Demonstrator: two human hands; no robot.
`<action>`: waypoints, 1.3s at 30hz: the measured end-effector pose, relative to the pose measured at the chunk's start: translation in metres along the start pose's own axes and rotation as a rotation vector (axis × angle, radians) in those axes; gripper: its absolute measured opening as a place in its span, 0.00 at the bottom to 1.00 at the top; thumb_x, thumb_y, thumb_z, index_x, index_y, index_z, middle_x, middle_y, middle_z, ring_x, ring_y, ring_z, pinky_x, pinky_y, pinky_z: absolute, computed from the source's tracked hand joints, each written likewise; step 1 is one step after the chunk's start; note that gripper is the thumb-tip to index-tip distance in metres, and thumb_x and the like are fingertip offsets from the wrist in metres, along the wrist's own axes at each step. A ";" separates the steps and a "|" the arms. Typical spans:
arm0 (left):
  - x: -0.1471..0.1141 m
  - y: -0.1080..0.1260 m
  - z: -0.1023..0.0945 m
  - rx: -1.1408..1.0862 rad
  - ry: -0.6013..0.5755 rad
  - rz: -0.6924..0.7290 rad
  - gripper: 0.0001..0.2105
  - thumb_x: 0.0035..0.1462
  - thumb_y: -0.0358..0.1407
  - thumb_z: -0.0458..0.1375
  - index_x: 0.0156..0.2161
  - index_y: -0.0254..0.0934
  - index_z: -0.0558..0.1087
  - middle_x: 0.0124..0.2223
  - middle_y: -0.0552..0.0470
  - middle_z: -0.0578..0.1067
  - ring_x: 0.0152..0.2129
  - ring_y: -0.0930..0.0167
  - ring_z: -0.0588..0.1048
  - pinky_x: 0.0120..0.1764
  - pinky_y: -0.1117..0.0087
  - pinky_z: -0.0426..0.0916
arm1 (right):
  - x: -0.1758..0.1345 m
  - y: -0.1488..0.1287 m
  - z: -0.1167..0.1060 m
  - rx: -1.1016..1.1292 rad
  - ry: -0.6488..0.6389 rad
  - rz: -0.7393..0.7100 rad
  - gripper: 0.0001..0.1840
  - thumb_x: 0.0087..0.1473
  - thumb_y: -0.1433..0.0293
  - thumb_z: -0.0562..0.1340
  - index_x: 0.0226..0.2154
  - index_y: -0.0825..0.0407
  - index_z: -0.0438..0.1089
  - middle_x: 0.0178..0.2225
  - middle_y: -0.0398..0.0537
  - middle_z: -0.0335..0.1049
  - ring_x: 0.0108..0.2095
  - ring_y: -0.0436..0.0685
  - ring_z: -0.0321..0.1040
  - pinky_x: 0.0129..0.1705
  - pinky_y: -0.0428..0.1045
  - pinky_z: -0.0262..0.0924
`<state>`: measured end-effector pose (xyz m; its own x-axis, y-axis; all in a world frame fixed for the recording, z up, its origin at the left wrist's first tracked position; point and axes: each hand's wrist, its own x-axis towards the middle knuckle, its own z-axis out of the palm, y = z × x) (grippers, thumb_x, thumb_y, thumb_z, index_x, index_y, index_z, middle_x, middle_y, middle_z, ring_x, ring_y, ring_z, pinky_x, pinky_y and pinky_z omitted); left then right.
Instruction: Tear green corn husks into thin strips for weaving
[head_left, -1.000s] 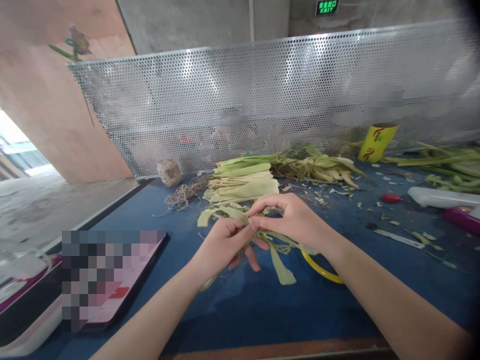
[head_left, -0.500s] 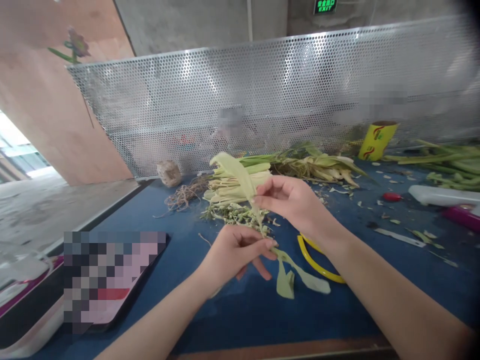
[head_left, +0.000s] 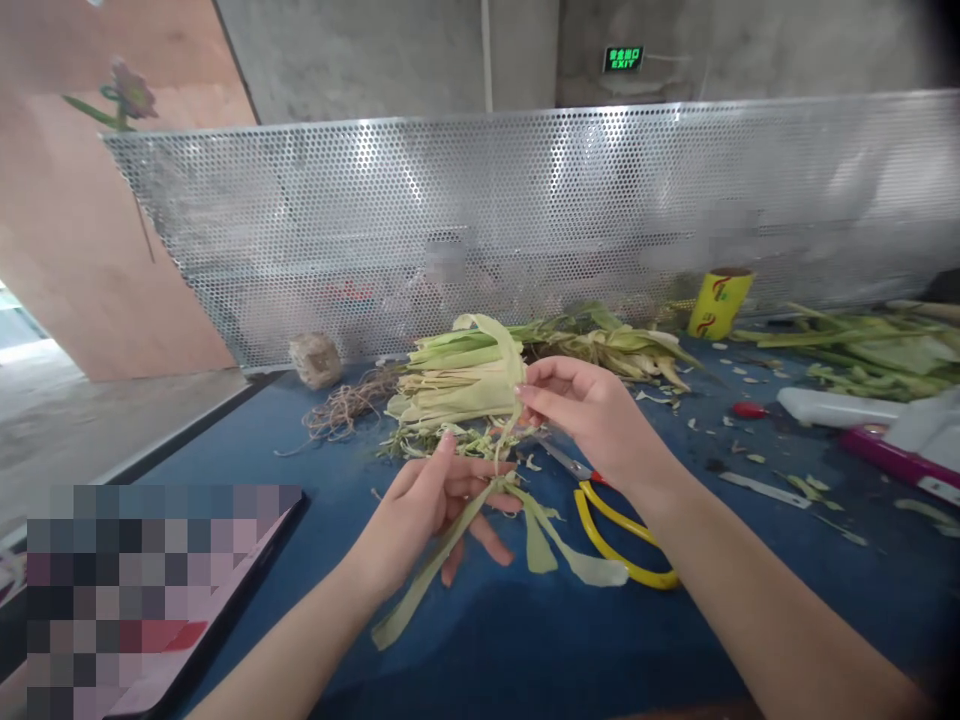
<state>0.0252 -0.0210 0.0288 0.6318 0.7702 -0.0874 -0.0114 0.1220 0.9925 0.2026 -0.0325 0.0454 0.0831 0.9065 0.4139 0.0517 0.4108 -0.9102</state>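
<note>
My right hand (head_left: pixel 600 420) pinches a long pale-green corn husk strip (head_left: pixel 504 345), whose upper end curls over to the left. Below the pinch the strip narrows to a twisted joint, from which several husk tails (head_left: pixel 592 568) hang, one to the lower left. My left hand (head_left: pixel 420 515) is beside that joint, thumb raised and fingers spread, with the husk against its fingertips. Partly behind my right hand lie scissors (head_left: pixel 622 535) with yellow handles. Beyond both hands sits a stack of cut husk strips (head_left: pixel 450 390) with small green scraps in front.
Brown twine (head_left: pixel 349 405) and a whitish block (head_left: pixel 315 360) lie left of the stack. A blurred-out tablet-like slab (head_left: pixel 247 570) occupies the near left. To the right are a yellow roll (head_left: pixel 720 303), a craft blade (head_left: pixel 765 490) and a white tool (head_left: pixel 832 408). Perforated metal screening (head_left: pixel 300 220) stands behind.
My left thumb has lifted off the husk and the fingers have spread. One husk tail now hangs to the lower left. The right hand keeps its pinch; the view has shifted.
</note>
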 end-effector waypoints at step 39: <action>-0.018 -0.008 -0.016 0.473 0.108 0.764 0.19 0.49 0.33 0.59 0.48 0.48 0.69 0.30 0.52 0.78 0.23 0.68 0.76 0.28 0.68 0.71 | -0.021 -0.015 -0.009 -0.271 -0.434 -0.366 0.10 0.52 0.76 0.57 0.37 0.49 0.67 0.35 0.44 0.69 0.36 0.50 0.66 0.37 0.46 0.62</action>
<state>0.0012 -0.0255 0.0208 0.5061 0.5931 0.6262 -0.0630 -0.6986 0.7127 0.2094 -0.0588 0.0500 -0.3966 0.6918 0.6034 0.2553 0.7145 -0.6514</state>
